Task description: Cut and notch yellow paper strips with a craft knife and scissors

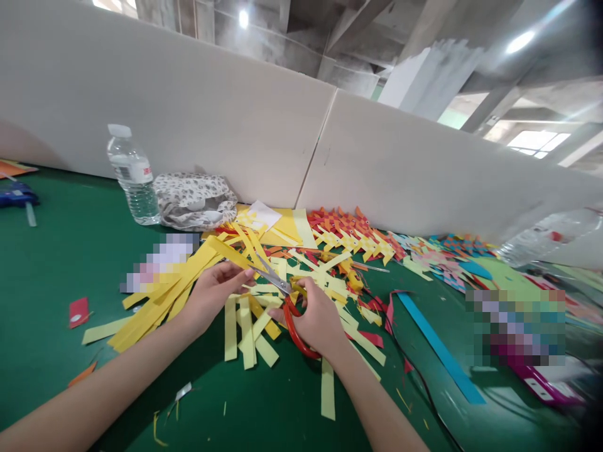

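My right hand (315,315) grips a pair of scissors (292,314) with red handles, the blades spread and pointing up and left. A yellow paper strip (228,252) is pinched in my left hand (222,285), its near end by the blades. Beneath and left of that hand lie several deeper yellow strips (155,317). Under and around both hands, short pale yellow strips (247,333) are scattered over the green table (264,408). My fingers partly hide the held strip's end.
At the back stand a water bottle (134,176) and a patterned cloth bundle (195,201) against a white partition (211,113). Woven red and yellow paper pieces (348,229) lie behind. A black cable (414,376), blue strip (438,345) and magenta power strip (541,383) lie right; a blue glue gun (19,196) left.
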### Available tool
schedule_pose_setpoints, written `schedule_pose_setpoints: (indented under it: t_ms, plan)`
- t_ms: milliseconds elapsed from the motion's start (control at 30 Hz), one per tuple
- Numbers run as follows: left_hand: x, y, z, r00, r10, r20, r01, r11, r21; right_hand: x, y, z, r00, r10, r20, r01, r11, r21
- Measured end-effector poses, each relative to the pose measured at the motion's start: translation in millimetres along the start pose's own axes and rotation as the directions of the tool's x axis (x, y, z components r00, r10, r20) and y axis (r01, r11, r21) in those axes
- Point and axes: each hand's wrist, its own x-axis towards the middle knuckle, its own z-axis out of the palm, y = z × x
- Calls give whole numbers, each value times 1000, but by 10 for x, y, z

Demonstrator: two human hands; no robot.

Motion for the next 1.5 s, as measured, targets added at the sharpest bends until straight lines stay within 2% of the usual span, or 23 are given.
schedule_pose_setpoints:
  t_ms: [133,367,633,1067,1500]
  plan:
    - [4,-2,9,1000,2,-24,-2,1000,13,-8,8,18,1000,-12,25,12,1000,10]
    - [-2,-25,15,1000,4,16,-4,999,54,-19,23,32,998,-17,53,15,999,37]
    - [6,-41,10,1000,28,-9,-27,998,56,-29,28,32,999,-25,47,23,999,40]
    - [5,-24,4,1000,28,8,-28,998,61,-28,18,42,997,-22,73,18,998,67]
    - [15,-41,5,999,33,18,-33,999,13,-34,-20,20,997,-12,80,5,996,94]
